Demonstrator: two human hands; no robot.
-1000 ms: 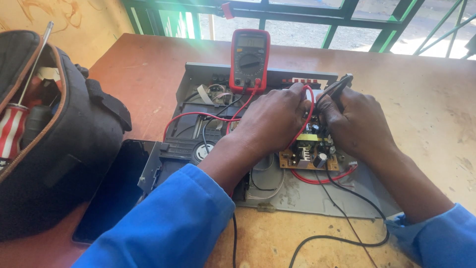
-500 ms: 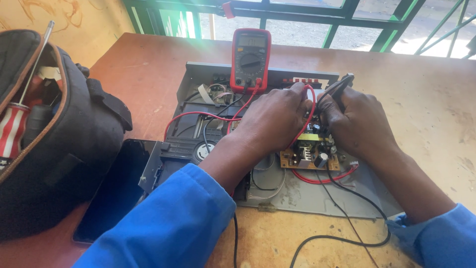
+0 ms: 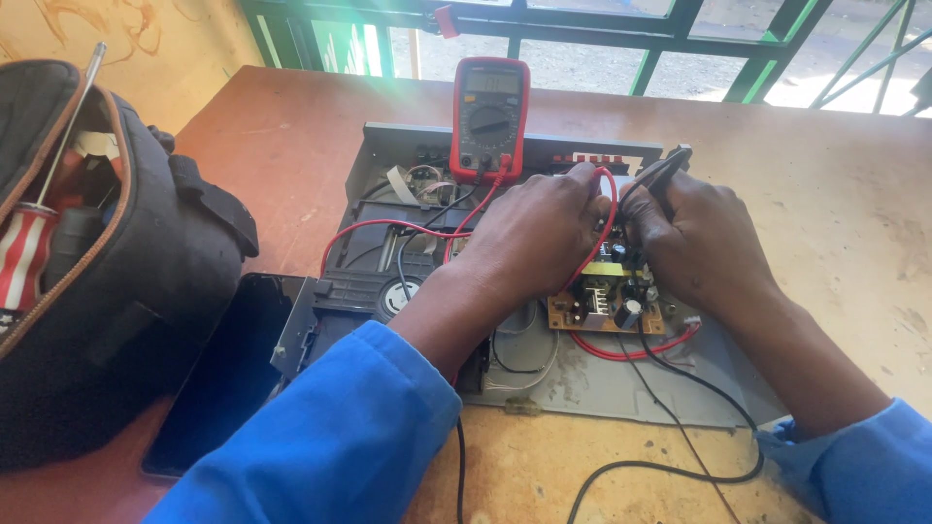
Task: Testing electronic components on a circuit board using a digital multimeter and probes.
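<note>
An opened grey player chassis [image 3: 621, 383] lies on the wooden table, with a brown circuit board [image 3: 607, 309] inside it. My left hand [image 3: 539, 233] grips the red test probe [image 3: 608, 199], whose tip points down at the board. My right hand [image 3: 704, 238] grips the black test probe [image 3: 665, 170] just beside it, also over the board. A red multimeter [image 3: 489, 116] stands at the chassis's back edge. Its red lead [image 3: 383, 228] and black lead [image 3: 680, 456] run to the probes. The probe tips are hidden under my fingers.
A black tool bag [image 3: 107, 262] stands open at the left, with a screwdriver [image 3: 34, 228] with a striped handle sticking out. A dark phone [image 3: 228, 374] lies flat between bag and chassis. Green window bars [image 3: 680, 29] run behind the table [image 3: 854, 213].
</note>
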